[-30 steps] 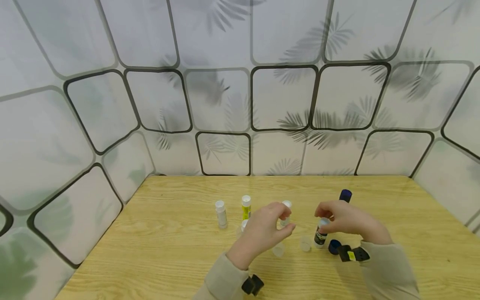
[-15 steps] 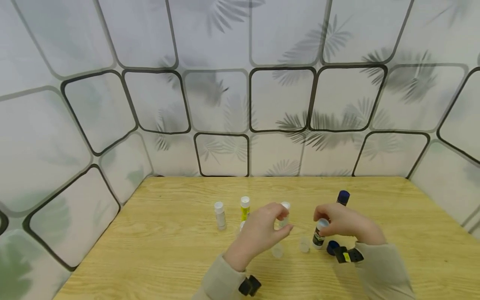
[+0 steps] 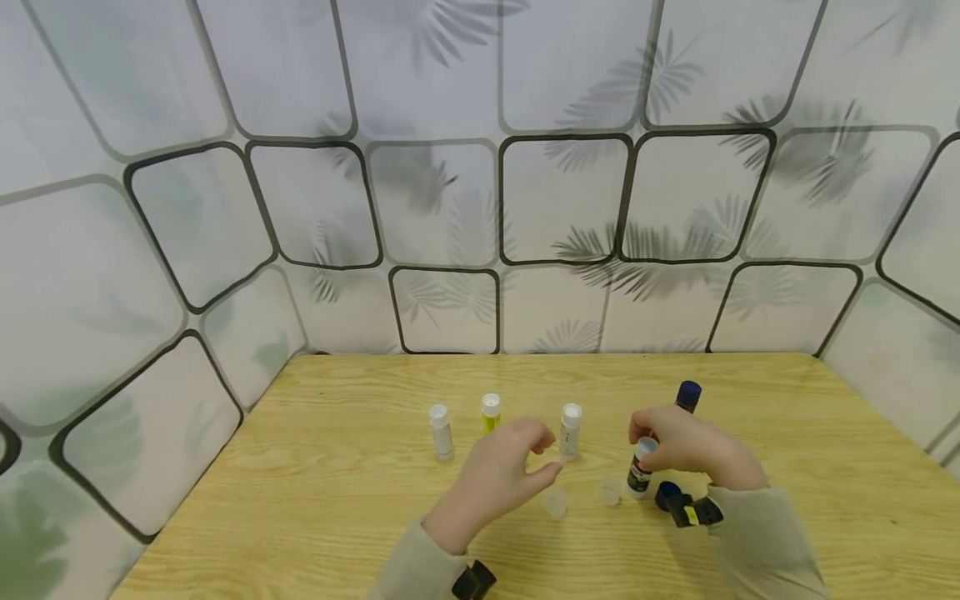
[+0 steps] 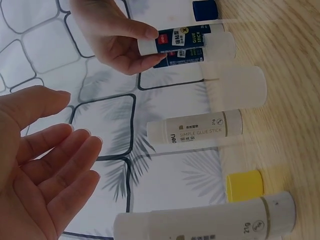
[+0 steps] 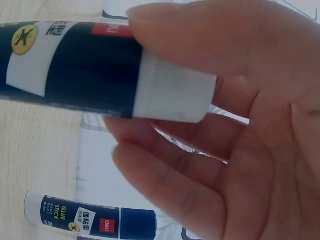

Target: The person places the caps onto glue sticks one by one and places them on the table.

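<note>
My right hand (image 3: pixel 686 442) pinches the upper end of an uncapped navy glue stick (image 3: pixel 640 471) standing on the table. In the right wrist view, the thumb lies on one side of this navy glue stick (image 5: pixel 95 70) and fingertips on the other. My left hand (image 3: pixel 498 479) holds nothing, its fingers loosely bent, just left of a white glue stick (image 3: pixel 570 433). The left wrist view shows that white glue stick (image 4: pixel 197 129) upright, past the left fingertips. Another white glue stick (image 4: pixel 210 220) stands closer to that camera; the left hand hides it in the head view.
Two translucent caps (image 3: pixel 556 502) and a navy cap (image 3: pixel 667 496) lie toward the front. Behind the right hand stands a capped navy glue stick (image 3: pixel 687 396). A yellow glue stick (image 3: pixel 491 412) and a further white glue stick (image 3: pixel 442 433) stand at the left. A patterned curtain (image 3: pixel 450 208) encloses the table.
My left hand has drawn back leftward and slightly down from the white glue stick, which now shows in full. The right hand keeps its pinch on the navy glue stick.
</note>
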Demonstrator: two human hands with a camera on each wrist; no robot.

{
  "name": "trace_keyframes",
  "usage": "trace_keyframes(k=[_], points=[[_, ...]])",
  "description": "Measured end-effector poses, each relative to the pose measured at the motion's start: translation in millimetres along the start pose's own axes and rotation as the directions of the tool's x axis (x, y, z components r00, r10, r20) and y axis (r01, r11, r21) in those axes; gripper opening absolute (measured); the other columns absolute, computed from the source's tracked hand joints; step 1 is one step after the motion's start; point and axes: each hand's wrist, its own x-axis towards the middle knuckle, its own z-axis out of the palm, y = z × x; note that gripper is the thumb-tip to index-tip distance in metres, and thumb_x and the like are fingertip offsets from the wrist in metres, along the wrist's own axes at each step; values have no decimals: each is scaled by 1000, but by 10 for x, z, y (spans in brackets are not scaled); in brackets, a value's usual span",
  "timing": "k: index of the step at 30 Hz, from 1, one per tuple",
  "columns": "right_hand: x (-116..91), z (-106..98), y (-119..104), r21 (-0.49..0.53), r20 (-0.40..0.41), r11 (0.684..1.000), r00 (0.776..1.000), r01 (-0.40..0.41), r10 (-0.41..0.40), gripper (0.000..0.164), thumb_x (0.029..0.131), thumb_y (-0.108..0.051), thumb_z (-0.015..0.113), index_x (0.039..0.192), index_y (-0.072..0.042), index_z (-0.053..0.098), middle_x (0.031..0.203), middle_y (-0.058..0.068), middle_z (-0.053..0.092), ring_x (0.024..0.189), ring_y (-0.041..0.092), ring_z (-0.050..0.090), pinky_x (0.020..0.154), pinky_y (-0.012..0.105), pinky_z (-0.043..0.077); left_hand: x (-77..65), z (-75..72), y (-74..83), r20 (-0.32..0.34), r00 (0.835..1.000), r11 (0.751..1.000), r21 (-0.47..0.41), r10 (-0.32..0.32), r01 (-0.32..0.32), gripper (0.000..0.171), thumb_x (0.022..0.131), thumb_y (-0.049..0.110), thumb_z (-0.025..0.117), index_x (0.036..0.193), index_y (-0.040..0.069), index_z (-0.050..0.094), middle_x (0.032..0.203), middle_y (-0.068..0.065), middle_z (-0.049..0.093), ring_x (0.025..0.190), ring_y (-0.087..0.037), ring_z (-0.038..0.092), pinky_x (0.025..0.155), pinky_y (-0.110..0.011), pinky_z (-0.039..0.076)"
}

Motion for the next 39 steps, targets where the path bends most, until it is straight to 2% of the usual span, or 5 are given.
trace_keyframes(k=[8, 15, 24, 33, 39], points=[[-4, 9, -37, -28, -23, 998, 998, -55, 54, 16, 71, -2, 68, 80, -7, 56, 78, 1, 55, 64, 14, 47, 53, 28, 42, -62, -25, -47, 14, 1000, 1000, 4, -5, 5, 18, 78, 22, 66, 90, 10, 61, 84, 3, 59, 71, -2, 53, 58, -12, 41], [-21, 1, -16, -93, -109, 995, 993, 38, -48, 10, 76, -9, 68, 82, -8, 59, 77, -3, 55, 63, 9, 48, 52, 26, 42, -53, -8, -55, 20, 1000, 1000, 24, 2, -2, 19, 79, 23, 66, 91, 10, 61, 84, 4, 58, 72, -2, 52, 59, -12, 41], [-64, 8, -64, -97, -342, 988, 928, 120, -146, 14, 76, -7, 68, 88, -7, 62, 85, -1, 59, 77, 17, 57, 66, 27, 50, -56, -8, -73, 6, 1000, 999, 20, -27, 27, 20, 80, 23, 65, 94, 10, 61, 87, 2, 59, 74, -4, 55, 61, -13, 43], [-97, 84, -211, 10, -465, 983, 871, 183, -158, 18, 76, -7, 69, 92, -4, 62, 87, 2, 60, 77, 14, 59, 64, 22, 50, -62, -3, -85, -69, 997, 1000, 17, -17, 19, 24, 79, 22, 65, 98, 7, 60, 91, -1, 59, 77, -8, 56, 66, -17, 45], [-86, 152, -308, 124, -515, 965, 846, 232, -138, 20, 77, -7, 67, 95, -1, 62, 87, 6, 61, 73, 9, 61, 60, 19, 49, -66, -6, -81, -147, 989, 1000, 9, 9, -7, 30, 80, 21, 65, 104, 5, 58, 96, -2, 58, 85, -13, 57, 73, -20, 46]])
